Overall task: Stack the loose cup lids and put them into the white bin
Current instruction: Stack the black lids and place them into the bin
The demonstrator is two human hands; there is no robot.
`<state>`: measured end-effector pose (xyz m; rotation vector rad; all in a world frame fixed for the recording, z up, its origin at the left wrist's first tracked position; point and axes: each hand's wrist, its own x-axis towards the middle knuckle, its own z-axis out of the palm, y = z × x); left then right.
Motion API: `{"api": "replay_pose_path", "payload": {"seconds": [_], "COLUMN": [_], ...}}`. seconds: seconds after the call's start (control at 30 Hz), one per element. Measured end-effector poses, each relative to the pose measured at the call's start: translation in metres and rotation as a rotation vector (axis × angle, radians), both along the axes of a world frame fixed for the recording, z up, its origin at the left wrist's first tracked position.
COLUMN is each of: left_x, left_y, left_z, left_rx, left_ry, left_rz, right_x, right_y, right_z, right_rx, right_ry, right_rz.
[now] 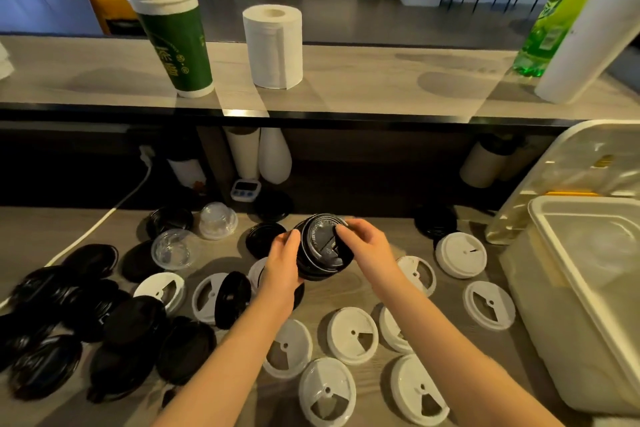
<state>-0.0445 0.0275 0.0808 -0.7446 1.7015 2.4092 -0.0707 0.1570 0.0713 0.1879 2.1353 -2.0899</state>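
A stack of black cup lids is held above the wooden counter between both hands. My left hand grips the stack's left side from below. My right hand pinches the top lid at its right edge. Several loose white lids lie on the counter below and to the right, several black lids lie to the left, and two clear lids sit further back. The white bin stands at the right edge with nothing visible inside it.
A raised shelf behind carries a stack of green paper cups, a paper roll, a green bottle and a white cylinder. A clear container stands behind the bin. A white cable and a small timer lie at the counter's back.
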Motion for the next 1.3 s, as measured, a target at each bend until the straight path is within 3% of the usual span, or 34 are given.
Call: {"api": "replay_pose_path", "payload": {"seconds": [0.13,0.2,0.3,0.43,0.63,0.87,1.07,1.3], "left_x": [0.009,0.014,0.021,0.022,0.020,0.007,-0.001,-0.005], "left_y": [0.003,0.003,0.005,0.010,0.040,0.112,0.190,0.265], "left_z": [0.009,0.012,0.016,0.018,0.028,0.041,0.048,0.060], "left_rx": [0.037,0.034,-0.016,-0.104,-0.168,-0.350,-0.388,-0.326], "left_ry": [0.032,0.076,0.150,0.225,0.248,0.320,0.379,0.343], "left_rz": [-0.011,-0.052,-0.116,-0.199,-0.350,-0.684,-0.780,-0.835], "right_x": [0.011,0.020,0.028,0.035,0.044,0.065,0.085,0.085], "right_y": [-0.005,-0.006,-0.005,0.006,0.051,0.152,0.235,0.319], "right_z": [0.000,0.002,0.002,0.005,0.022,0.051,0.071,0.083], "right_rx": [0.343,0.408,0.363,0.160,0.294,0.415,0.146,0.032], "right_ry": [0.142,0.236,0.298,0.245,0.264,0.199,0.067,0.071], "right_rz": [-0.028,-0.049,-0.021,0.041,-0.037,-0.174,-0.193,-0.225]}}
